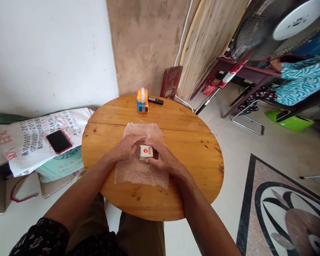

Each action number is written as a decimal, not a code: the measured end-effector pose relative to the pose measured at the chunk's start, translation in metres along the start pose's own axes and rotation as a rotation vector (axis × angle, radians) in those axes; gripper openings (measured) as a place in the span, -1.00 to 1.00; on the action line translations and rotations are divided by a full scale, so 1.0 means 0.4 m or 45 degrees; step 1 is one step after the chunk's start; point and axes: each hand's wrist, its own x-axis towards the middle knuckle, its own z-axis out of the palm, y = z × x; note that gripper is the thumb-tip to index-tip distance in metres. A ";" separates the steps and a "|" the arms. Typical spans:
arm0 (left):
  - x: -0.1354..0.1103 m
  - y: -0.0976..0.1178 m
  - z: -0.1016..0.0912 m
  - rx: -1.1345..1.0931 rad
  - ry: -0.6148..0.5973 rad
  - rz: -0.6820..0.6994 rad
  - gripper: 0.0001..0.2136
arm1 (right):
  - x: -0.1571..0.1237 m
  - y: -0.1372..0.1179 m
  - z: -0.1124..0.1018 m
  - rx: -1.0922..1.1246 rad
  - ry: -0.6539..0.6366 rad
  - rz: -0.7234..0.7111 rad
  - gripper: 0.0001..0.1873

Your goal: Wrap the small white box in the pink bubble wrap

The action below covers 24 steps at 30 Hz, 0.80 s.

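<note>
The small cream-and-red cardboard box (146, 152) sits between my hands over the clear bubble-wrap sheet (138, 174), well inside the round wooden tabletop's (197, 145) near edge; my right hand (164, 156) pinches its right side; my left hand (126, 146) curves beside its left, grip unclear.

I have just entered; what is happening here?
At a rounded, yellow-brown wooden table, a person's right hand holds a small, cream cardboard box with red print, and the left hand is close to its other side. Beneath them, a sheet of clear bubble wrap lies spread out. An orange-and-blue plastic tape dispenser stands farther back.
</note>
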 end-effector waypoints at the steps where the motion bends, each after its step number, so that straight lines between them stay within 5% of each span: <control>1: 0.001 -0.001 0.002 0.000 0.015 0.002 -0.43 | 0.000 -0.007 -0.002 0.013 0.004 0.017 -0.40; 6: 0.004 0.008 -0.004 -0.020 0.144 -0.040 -0.46 | 0.000 -0.040 -0.010 0.189 -0.001 0.185 -0.46; 11: -0.027 0.084 -0.058 0.072 0.313 -0.056 -0.63 | 0.004 -0.025 0.005 0.353 0.120 0.298 -0.48; 16: -0.133 0.189 -0.068 0.382 0.122 0.233 -0.74 | 0.010 0.006 0.024 0.441 0.242 0.356 -0.43; 24: -0.242 0.226 -0.013 0.547 0.004 0.084 -0.77 | 0.009 0.006 0.020 0.418 0.237 0.356 -0.46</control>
